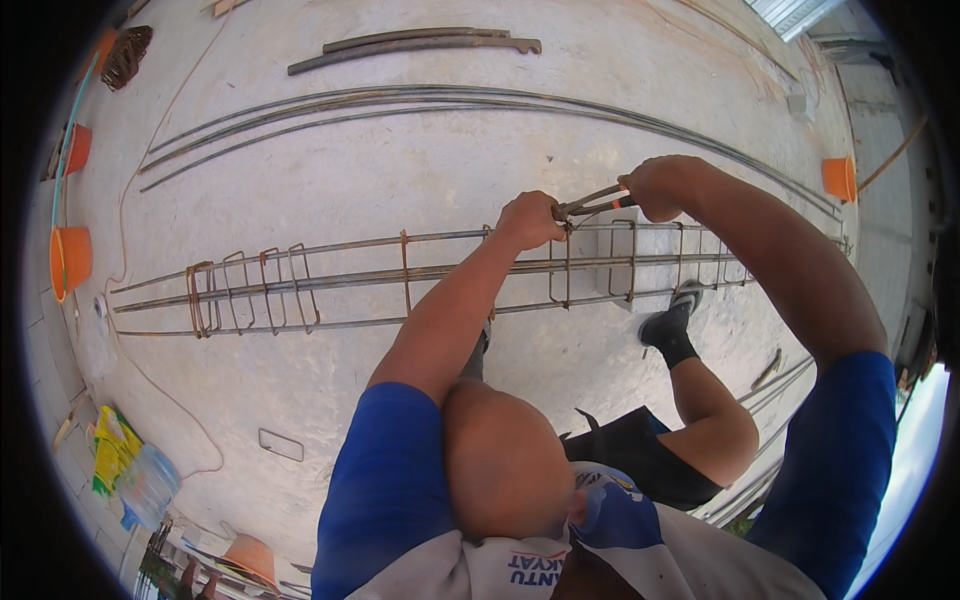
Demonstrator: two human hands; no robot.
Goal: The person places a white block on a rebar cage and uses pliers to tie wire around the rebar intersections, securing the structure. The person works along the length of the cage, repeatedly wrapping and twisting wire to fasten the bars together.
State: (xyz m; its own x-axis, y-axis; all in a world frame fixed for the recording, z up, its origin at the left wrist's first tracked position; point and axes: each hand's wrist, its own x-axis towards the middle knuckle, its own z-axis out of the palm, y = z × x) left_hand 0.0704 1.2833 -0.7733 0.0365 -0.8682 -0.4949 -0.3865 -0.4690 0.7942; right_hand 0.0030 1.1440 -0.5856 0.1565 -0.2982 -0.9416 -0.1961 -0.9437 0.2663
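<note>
A long rebar cage (400,275) of rusty bars and square stirrups lies across the concrete floor. My left hand (530,220) grips the cage's top bar where a stirrup (567,270) crosses it. My right hand (655,188) is closed on the handles of a pair of pincers (592,202), whose jaws meet the bar right beside my left hand. My knees and one foot in a black sock and sandal (675,315) show below the cage.
Loose long rebars (450,100) lie beyond the cage, with short thick bars (420,45) further off. Orange buckets (70,258) stand at the left edge and one (840,178) at the right. A single loose stirrup (280,445) and a water bottle (148,485) lie near left.
</note>
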